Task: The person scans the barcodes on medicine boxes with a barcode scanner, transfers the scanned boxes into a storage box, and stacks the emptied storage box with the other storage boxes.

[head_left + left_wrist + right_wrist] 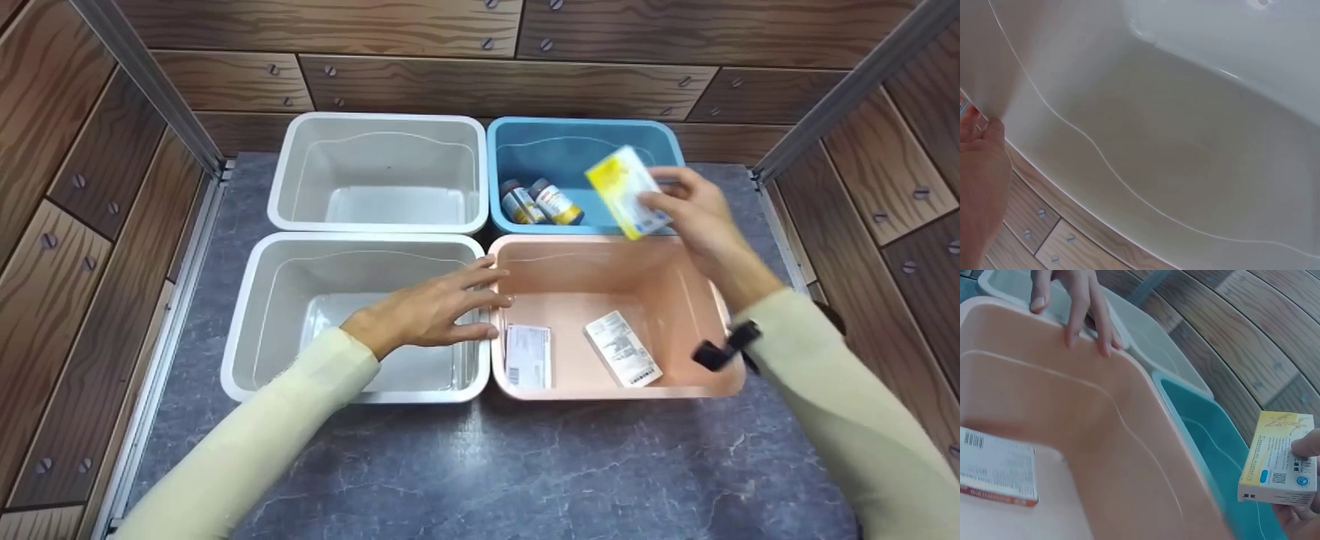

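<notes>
A yellow and white medicine box (628, 193) is pinched between the thumb and fingers of my right hand (694, 206), above the line where the blue and pink bins meet. In the right wrist view the printed face of that medicine box (1279, 458) shows. My left hand (442, 306) rests with spread fingers on the adjoining rims of the front grey bin (251, 315) and the pink bin (622, 391). Inside the pink bin lie a white box (622, 349) and another pale box with a barcode (528, 356), its red edge visible in the right wrist view.
Two brown bottles with labels (555, 201) lie at the left of the blue bin (585, 124). A second grey bin (382, 120) stands at the back left. Wood-patterned walls (420, 82) surround the dark marbled surface (450, 472) on three sides.
</notes>
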`<state>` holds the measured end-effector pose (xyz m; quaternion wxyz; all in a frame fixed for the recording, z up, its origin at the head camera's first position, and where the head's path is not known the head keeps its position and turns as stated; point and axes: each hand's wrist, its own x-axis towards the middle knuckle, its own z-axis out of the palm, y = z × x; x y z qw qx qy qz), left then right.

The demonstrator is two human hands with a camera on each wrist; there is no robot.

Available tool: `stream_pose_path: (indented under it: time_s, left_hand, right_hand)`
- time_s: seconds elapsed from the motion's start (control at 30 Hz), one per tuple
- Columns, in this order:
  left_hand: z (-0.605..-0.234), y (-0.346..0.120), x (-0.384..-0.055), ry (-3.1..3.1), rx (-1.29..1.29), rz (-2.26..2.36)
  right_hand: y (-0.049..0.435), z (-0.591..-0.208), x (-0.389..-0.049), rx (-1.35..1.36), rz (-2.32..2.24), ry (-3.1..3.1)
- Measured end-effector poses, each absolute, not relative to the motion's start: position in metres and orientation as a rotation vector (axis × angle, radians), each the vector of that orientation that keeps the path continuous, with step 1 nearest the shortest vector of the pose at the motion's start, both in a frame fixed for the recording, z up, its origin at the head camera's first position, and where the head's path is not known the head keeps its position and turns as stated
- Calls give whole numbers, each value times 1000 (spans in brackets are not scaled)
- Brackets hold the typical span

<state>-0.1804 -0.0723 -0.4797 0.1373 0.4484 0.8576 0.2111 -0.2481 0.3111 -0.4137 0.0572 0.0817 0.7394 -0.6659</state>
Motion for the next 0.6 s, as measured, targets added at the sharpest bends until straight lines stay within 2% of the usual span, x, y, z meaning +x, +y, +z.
stream_pose_path:
  time_s: [0.3, 0.6]
  left_hand:
    - [-481, -73, -181, 2488, 1320, 613]
    - [-481, -75, -181, 2485, 1357, 630]
  right_hand:
    - [218, -409, -281, 95, -1820, 2385]
    - [149, -419, -298, 2, -1745, 2400]
